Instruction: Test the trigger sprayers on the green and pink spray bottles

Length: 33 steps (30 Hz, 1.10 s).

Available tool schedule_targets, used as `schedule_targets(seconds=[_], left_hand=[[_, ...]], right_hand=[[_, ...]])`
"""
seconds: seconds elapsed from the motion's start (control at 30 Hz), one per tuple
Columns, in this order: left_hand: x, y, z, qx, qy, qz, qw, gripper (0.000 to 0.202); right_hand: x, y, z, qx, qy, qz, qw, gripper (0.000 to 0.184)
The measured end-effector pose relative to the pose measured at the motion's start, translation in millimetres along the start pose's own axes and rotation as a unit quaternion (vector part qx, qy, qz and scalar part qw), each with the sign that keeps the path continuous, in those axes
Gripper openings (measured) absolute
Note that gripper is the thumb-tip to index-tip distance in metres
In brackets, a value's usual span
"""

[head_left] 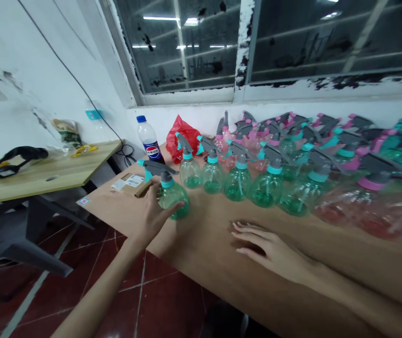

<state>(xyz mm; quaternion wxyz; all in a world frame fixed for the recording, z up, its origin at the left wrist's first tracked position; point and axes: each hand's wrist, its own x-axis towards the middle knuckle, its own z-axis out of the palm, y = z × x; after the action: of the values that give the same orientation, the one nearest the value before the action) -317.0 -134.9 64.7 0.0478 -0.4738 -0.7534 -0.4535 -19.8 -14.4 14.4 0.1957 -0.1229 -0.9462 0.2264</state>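
Note:
My left hand (155,209) is wrapped round the near side of a green spray bottle (178,199) with a teal collar and a grey trigger head. The bottle stands upright on the brown table (201,244), slightly apart from a row of similar green bottles, among them one spray bottle (237,183) in the middle of the row. My right hand (264,241) rests on the tabletop in front of that row, its fingers stretched out and holding nothing.
Several pink spray bottles (349,206) and more green ones crowd the right and back. A cardboard box (128,183), a Pepsi bottle (149,141) and a red plastic bag (181,134) lie or stand at the far left. Beyond a gap is a wooden desk (63,173).

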Motion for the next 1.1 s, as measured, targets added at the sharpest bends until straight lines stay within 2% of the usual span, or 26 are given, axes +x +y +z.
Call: schedule_targets(seconds=[0.13, 0.3, 0.47, 0.63, 0.73, 0.87, 1.0, 1.1], left_hand=[[-25, 38, 24.1, -0.042, -0.069, 0.062, 0.995, 0.055], [-47, 103, 63.2, -0.061, -0.167, 0.13, 0.975, 0.06], [-65, 167, 98.3, -0.078, -0.268, 0.148, 0.949, 0.063], [-82, 213, 132.5, -0.104, -0.34, 0.208, 0.911, 0.065], [-91, 236, 147.4, -0.109, -0.366, 0.252, 0.889, 0.063], [-102, 257, 166.6, -0.131, -0.376, 0.29, 0.87, 0.063], [-111, 267, 189.8, -0.147, -0.361, 0.299, 0.871, 0.075], [-113, 270, 202.5, -0.156, -0.37, 0.304, 0.864, 0.079]], right_hand=[[-20, -3, -27, 0.026, 0.046, 0.086, 0.995, 0.034], [-43, -9, -70, 0.02, 0.114, 0.162, 0.98, 0.047], [-69, 1, -106, 0.031, 0.148, 0.156, 0.976, 0.064], [-94, 12, -131, 0.098, 0.185, 0.136, 0.968, 0.072], [-107, 9, -143, 0.138, 0.215, 0.142, 0.956, 0.067], [-124, 6, -154, 0.159, 0.243, 0.154, 0.944, 0.041], [-138, 15, -159, 0.131, 0.285, 0.168, 0.934, 0.018], [-145, 25, -162, 0.115, 0.307, 0.182, 0.927, 0.012]])
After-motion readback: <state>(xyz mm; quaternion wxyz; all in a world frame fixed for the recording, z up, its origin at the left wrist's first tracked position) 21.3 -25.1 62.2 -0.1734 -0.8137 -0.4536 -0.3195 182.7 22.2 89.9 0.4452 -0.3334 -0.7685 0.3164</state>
